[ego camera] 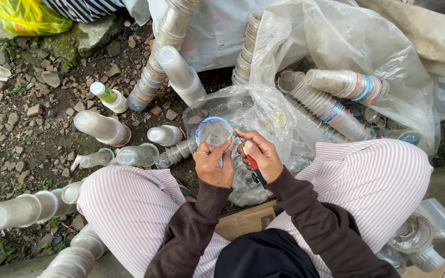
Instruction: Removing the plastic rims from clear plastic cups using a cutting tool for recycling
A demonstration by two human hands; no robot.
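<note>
While stacks of used plastic cups lie all around, a person in striped trousers [377, 180] and a dark brown top sits low over stony ground, working on a single clear plastic cup [214, 132]. The left hand [213, 163], a ring on one finger, grips the cup from below, its mouth with a blue-edged rim tilted toward the camera, just above a crumpled clear plastic bag [263, 118] that rests between the knees. The right hand [261, 152] is closed around a small red-and-black-handled tool [254, 168], apparently a cutter, with its working end at the cup's rim beside the left fingers; the blade itself is too small to make out. Nested columns of cups [336, 108] spill from a large white sack [387, 46] behind, and loose cups [104, 128] dot the ground to the left. A piece of cardboard [245, 220] sits under the legs. The risk looks plain: with the tool's tip so near the left thumb and the thin cup flexing in the grip, a slip could nick a finger or split the cup wall.
</note>
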